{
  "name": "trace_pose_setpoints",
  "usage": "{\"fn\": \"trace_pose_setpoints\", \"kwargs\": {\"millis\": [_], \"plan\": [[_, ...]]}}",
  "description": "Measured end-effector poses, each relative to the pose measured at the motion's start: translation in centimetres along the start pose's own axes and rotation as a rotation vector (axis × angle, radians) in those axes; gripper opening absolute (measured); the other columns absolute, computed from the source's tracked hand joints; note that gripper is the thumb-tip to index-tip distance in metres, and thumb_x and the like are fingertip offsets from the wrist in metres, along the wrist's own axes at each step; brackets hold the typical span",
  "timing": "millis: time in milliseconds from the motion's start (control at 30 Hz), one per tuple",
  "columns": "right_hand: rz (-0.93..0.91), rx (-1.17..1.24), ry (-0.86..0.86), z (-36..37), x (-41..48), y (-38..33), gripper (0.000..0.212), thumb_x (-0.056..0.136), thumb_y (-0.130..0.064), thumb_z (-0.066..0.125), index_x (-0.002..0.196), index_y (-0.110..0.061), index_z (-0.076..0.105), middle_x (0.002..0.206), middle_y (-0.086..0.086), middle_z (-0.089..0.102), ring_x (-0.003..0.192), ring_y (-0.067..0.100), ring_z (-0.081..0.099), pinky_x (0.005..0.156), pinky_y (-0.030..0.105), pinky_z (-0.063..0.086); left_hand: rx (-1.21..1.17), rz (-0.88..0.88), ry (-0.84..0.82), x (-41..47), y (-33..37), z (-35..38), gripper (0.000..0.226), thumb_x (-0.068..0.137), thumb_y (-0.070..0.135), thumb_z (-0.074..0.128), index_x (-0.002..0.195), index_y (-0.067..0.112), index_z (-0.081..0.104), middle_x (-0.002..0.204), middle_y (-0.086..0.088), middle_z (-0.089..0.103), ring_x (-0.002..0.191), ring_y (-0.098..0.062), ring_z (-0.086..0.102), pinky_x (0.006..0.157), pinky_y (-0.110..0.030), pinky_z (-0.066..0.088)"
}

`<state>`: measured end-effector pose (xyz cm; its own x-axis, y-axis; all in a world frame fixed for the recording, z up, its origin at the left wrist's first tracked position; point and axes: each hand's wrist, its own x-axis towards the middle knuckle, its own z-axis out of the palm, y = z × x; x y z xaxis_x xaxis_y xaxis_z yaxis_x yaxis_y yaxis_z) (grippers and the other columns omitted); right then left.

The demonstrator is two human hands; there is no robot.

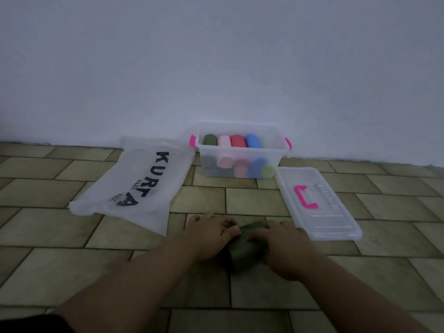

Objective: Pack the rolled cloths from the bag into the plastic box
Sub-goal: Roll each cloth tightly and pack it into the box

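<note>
A dark green cloth (245, 251) lies rolled on the tiled floor in front of me. My left hand (211, 234) grips its left end and my right hand (283, 246) grips its right end, fingers curled over it. By the wall stands the clear plastic box (241, 155) with pink side clips. Several rolled cloths lie in it: dark green, pink (224, 141), red, blue and light green ones. The white plastic bag (137, 186) printed "KURTA" lies flat to the box's left.
The box's clear lid (336, 212) with a pink handle (305, 197) lies on the floor right of my hands. A pale wall runs behind the box. Tiled floor stretches all around.
</note>
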<state>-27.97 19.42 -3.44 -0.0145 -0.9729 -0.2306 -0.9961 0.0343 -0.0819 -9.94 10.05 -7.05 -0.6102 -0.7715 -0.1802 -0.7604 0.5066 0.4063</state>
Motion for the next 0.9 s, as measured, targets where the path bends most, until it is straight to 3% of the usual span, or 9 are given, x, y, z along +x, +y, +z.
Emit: {"fn": "trace_pose_setpoints", "kwargs": {"millis": [100, 267, 433, 500, 567, 633, 733, 833, 900], "plan": [[-0.01, 0.056, -0.088, -1.3, 1.1, -0.2, 0.042, 0.086, -0.034, 0.059, 0.123, -0.049, 0.047, 0.126, -0.003, 0.052, 0.119, 0.023, 0.044, 0.101, 0.046, 0.035, 0.052, 0.072, -0.006, -0.1, 1.0, -1.0, 0.053, 0.092, 0.061, 0.029, 0.137, 0.036, 0.042, 0.146, 0.007, 0.039, 0.132, -0.016, 0.033, 0.11, -0.046, 0.024], [-0.005, 0.187, -0.215, -1.9, 2.6, -0.2, 0.038, 0.088, -0.025, 0.06, 0.124, -0.035, 0.055, 0.117, 0.0, 0.061, 0.107, 0.02, 0.056, 0.089, 0.033, 0.043, -0.131, 0.192, 0.103, -1.6, 2.4, 0.6, 0.043, 0.081, 0.043, 0.063, 0.12, 0.038, 0.046, 0.116, 0.013, 0.047, 0.098, -0.003, 0.043, 0.084, -0.023, 0.036], [-0.125, 0.121, 0.055, -0.9, 1.3, 0.1, 0.044, 0.084, -0.035, 0.06, 0.124, -0.041, 0.043, 0.12, -0.008, 0.057, 0.114, 0.015, 0.051, 0.104, 0.041, 0.036, -0.213, 0.036, 0.107, -1.2, 2.6, 0.8, 0.02, 0.087, 0.032, 0.059, 0.101, 0.04, 0.048, 0.102, 0.012, 0.052, 0.089, -0.004, 0.049, 0.079, -0.024, 0.04], [-0.196, 0.152, 0.12, -0.2, 0.7, 0.2, 0.042, 0.081, -0.036, 0.062, 0.119, -0.04, 0.045, 0.12, -0.011, 0.054, 0.112, 0.012, 0.049, 0.098, 0.032, 0.038, -0.203, -0.025, 0.119, -0.9, 2.6, 0.5, 0.019, 0.089, 0.034, 0.056, 0.107, 0.036, 0.051, 0.107, 0.007, 0.056, 0.091, -0.007, 0.051, 0.082, -0.027, 0.043], [-0.146, 0.155, 0.138, 0.1, 0.7, 0.3, 0.046, 0.08, -0.036, 0.064, 0.122, -0.038, 0.045, 0.12, -0.009, 0.055, 0.108, 0.013, 0.051, 0.092, 0.029, 0.04, -0.21, -0.147, 0.29, -1.1, 2.8, 0.7, 0.031, 0.09, 0.036, 0.055, 0.12, 0.03, 0.05, 0.118, 0.004, 0.054, 0.1, -0.011, 0.051, 0.086, -0.028, 0.042], [-0.034, 0.186, 0.128, 0.1, 1.1, 0.1, 0.048, 0.079, -0.038, 0.066, 0.121, -0.033, 0.045, 0.115, -0.005, 0.059, 0.097, 0.013, 0.054, 0.084, 0.027, 0.045, -0.486, -0.349, 0.469, -2.0, 3.7, 1.1, 0.048, 0.089, 0.035, 0.058, 0.134, 0.025, 0.041, 0.129, -0.001, 0.045, 0.109, -0.017, 0.049, 0.085, -0.029, 0.043], [0.103, 0.337, 0.06, -0.2, 1.4, -0.6, 0.039, 0.079, -0.037, 0.065, 0.112, -0.026, 0.048, 0.095, -0.004, 0.061, 0.081, 0.012, 0.058, 0.073, 0.03, 0.052, -1.067, -0.52, 0.321, -2.9, 6.6, 2.5, 0.051, 0.089, 0.028, 0.06, 0.136, 0.019, 0.04, 0.121, -0.004, 0.054, 0.104, -0.021, 0.056, 0.079, -0.034, 0.049], [0.176, 0.562, 0.06, 0.2, 1.0, -1.3, 0.027, 0.087, -0.032, 0.057, 0.109, -0.02, 0.046, 0.083, -0.001, 0.06, 0.071, 0.013, 0.058, 0.059, 0.027, 0.046, -1.22, -0.502, 0.265, -2.8, 8.4, 3.3, 0.044, 0.093, 0.027, 0.055, 0.134, 0.022, 0.044, 0.102, 0.004, 0.055, 0.085, -0.012, 0.054, 0.062, -0.024, 0.044], [0.192, 0.697, 0.081, 0.6, 0.2, -1.7, 0.029, 0.088, -0.035, 0.058, 0.108, -0.02, 0.044, 0.083, -0.001, 0.06, 0.072, 0.014, 0.059, 0.058, 0.026, 0.047, -1.324, -0.53, 0.286, -2.5, 8.4, 3.1, 0.04, 0.094, 0.03, 0.053, 0.133, 0.022, 0.045, 0.103, 0.002, 0.056, 0.086, -0.014, 0.054, 0.065, -0.027, 0.046]]}}
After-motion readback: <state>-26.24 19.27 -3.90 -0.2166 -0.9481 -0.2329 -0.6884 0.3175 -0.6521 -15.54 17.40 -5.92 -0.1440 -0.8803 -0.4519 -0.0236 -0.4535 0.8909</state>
